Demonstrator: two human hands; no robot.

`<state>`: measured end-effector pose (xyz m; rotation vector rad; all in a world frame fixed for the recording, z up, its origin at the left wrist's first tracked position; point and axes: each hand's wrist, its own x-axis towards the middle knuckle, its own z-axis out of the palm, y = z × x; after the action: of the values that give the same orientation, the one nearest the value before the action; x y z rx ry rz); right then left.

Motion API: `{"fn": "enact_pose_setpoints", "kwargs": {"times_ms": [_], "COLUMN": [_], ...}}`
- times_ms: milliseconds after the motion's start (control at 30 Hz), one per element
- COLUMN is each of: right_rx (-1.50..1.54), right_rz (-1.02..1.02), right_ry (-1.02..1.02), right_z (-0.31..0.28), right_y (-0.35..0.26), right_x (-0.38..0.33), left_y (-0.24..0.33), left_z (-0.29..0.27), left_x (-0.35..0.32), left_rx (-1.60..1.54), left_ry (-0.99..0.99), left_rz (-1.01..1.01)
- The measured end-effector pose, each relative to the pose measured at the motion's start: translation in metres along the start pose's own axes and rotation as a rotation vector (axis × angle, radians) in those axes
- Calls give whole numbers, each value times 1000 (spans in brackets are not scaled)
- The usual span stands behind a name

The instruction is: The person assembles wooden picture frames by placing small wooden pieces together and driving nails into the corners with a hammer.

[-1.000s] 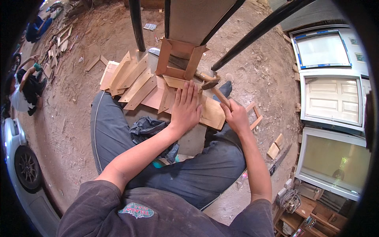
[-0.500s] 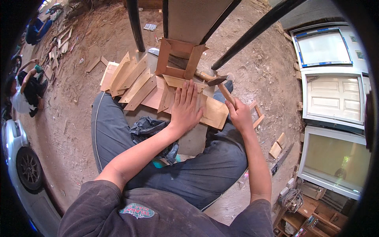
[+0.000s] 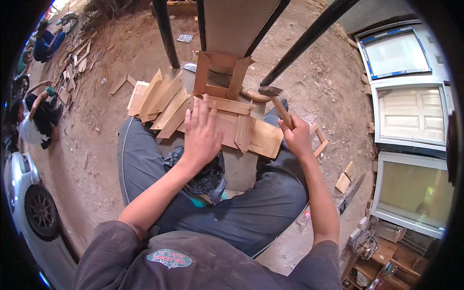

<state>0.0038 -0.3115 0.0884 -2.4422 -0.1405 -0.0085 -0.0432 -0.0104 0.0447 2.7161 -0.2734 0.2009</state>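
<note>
You're mid-nailing: left hand (image 3: 202, 135) lies flat, fingers spread, pinning the wooden frame piece (image 3: 227, 121) on the block's far edge, right hand (image 3: 296, 137) fisted around the raised hammer (image 3: 278, 104). Next strike needs a square hit, clear of your fingers.

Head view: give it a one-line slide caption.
Seated woodworker's left hand presses flat on a wooden frame assembly while the right hand grips a hammer raised above it.

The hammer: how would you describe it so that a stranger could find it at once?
Start at the wooden frame on the person's lap. To its right, the right hand grips the hammer. Only it has a dark metal head; the neighbouring pieces are plain wood.
</note>
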Motion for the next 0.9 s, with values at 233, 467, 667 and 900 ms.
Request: {"fn": "enact_pose_setpoints", "kwargs": {"times_ms": [233, 467, 667, 900], "right_rx": [7, -138, -119, -115], "right_rz": [7, -44, -34, 70], "right_ry": [-159, -316, -343, -409], "right_z": [22, 44, 50, 49], "right_y": [-31, -32, -19, -30], "right_x": [30, 48, 56, 67], "left_y": [-29, -31, -32, -31], "left_z": [-1, 6, 8, 7], "left_x": [-13, -13, -12, -12], "left_rx": [-50, -24, -46, -60], "left_ry": [9, 2, -15, 6], "left_rz": [-71, -78, -85, -78]}}
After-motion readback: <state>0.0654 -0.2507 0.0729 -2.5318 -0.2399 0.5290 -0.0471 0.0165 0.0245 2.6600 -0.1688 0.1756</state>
